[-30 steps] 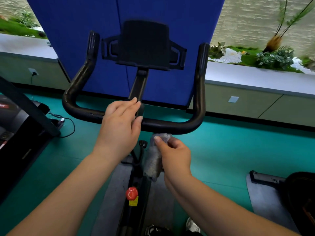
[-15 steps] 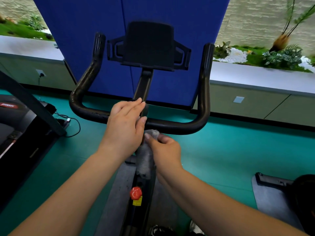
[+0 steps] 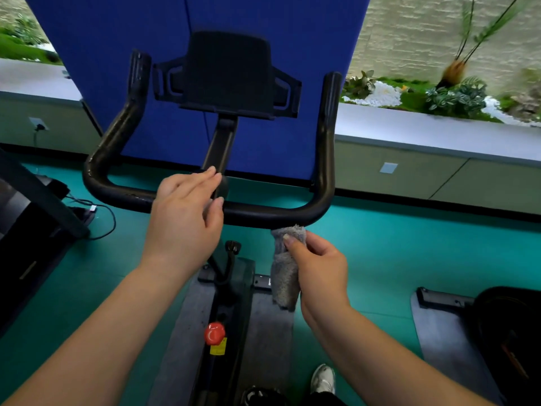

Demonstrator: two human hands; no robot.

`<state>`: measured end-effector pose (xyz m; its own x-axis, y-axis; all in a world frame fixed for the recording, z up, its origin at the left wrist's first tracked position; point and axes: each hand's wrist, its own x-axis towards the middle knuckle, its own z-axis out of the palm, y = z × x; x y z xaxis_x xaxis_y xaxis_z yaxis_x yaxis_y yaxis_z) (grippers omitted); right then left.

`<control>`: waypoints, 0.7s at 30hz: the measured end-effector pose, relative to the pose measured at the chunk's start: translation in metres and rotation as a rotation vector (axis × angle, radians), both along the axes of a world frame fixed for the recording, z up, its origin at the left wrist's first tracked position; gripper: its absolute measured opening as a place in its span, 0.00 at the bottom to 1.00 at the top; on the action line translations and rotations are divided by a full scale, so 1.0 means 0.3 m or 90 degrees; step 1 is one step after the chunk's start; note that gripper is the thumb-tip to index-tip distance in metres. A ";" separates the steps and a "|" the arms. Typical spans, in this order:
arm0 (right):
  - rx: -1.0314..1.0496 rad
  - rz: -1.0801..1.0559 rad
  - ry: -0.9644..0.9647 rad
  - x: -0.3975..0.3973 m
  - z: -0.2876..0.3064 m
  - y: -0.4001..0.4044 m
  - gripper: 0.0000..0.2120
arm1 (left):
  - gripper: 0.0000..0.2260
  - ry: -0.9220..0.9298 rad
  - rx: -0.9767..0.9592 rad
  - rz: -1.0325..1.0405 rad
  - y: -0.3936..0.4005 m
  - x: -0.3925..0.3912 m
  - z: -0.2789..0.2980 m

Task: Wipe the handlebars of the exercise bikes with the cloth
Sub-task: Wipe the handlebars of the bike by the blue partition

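Observation:
A black U-shaped handlebar (image 3: pixel 272 213) of an exercise bike fills the middle of the view, with a black tablet holder (image 3: pixel 227 73) above it. My left hand (image 3: pixel 184 218) rests over the centre of the crossbar by the stem, fingers loosely curled. My right hand (image 3: pixel 319 271) pinches a grey fluffy cloth (image 3: pixel 285 273), whose top edge touches the underside of the crossbar right of centre. The rest of the cloth hangs down.
A red knob (image 3: pixel 214 333) sits on the bike frame below. A blue partition (image 3: pixel 205 39) stands behind the bike. A treadmill (image 3: pixel 26 230) is at the left, another machine (image 3: pixel 503 332) at the right. The floor is teal, with a planter ledge (image 3: pixel 439 133) beyond.
My right hand has slid the cloth rightward along the underside of the crossbar, away from the stem. My left hand has stayed at the centre.

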<state>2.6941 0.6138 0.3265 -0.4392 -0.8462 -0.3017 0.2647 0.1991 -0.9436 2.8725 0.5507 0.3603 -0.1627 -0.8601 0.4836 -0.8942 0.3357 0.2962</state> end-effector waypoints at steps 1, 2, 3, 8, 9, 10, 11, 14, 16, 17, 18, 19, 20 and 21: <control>-0.006 -0.015 0.017 -0.019 -0.002 0.001 0.09 | 0.17 0.001 -0.002 -0.002 -0.001 0.000 -0.002; -0.010 -0.033 0.031 -0.037 -0.006 0.000 0.09 | 0.17 0.001 -0.005 -0.006 -0.002 0.000 -0.005; -0.016 -0.050 0.042 -0.056 -0.008 -0.003 0.09 | 0.17 0.002 -0.008 -0.008 -0.003 0.001 -0.006; -0.043 -0.106 0.054 -0.117 0.002 -0.030 0.11 | 0.16 0.008 -0.018 -0.007 -0.004 -0.003 -0.007; -0.047 -0.118 0.053 -0.126 0.005 -0.040 0.11 | 0.16 0.009 -0.016 -0.005 -0.002 -0.004 -0.006; -0.051 -0.135 0.053 -0.136 0.009 -0.055 0.11 | 0.17 0.010 -0.012 -0.003 -0.001 -0.005 -0.005; -0.059 -0.150 0.051 -0.150 0.019 -0.075 0.12 | 0.17 0.011 -0.012 -0.003 0.000 -0.005 -0.004; -0.094 -0.161 0.045 -0.193 0.063 -0.135 0.12 | 0.17 0.011 -0.021 -0.012 -0.003 -0.001 -0.006; -0.113 -0.148 0.071 -0.213 0.093 -0.152 0.12 | 0.18 0.013 -0.021 -0.013 -0.004 0.000 -0.006; -0.125 -0.140 0.095 -0.217 0.106 -0.154 0.12 | 0.18 0.013 -0.022 -0.014 -0.004 -0.002 -0.006; -0.145 -0.130 0.130 -0.218 0.119 -0.152 0.13 | 0.18 0.013 -0.023 -0.014 -0.003 -0.003 -0.005; -0.173 -0.121 0.184 -0.218 0.131 -0.148 0.14 | 0.18 0.012 -0.024 -0.014 -0.002 -0.005 -0.004; -0.207 -0.111 0.255 -0.217 0.140 -0.145 0.15 | 0.18 0.012 -0.024 -0.013 -0.001 -0.005 -0.004; -0.244 -0.092 0.341 -0.214 0.147 -0.143 0.15 | 0.18 0.011 -0.025 -0.012 -0.001 -0.005 -0.003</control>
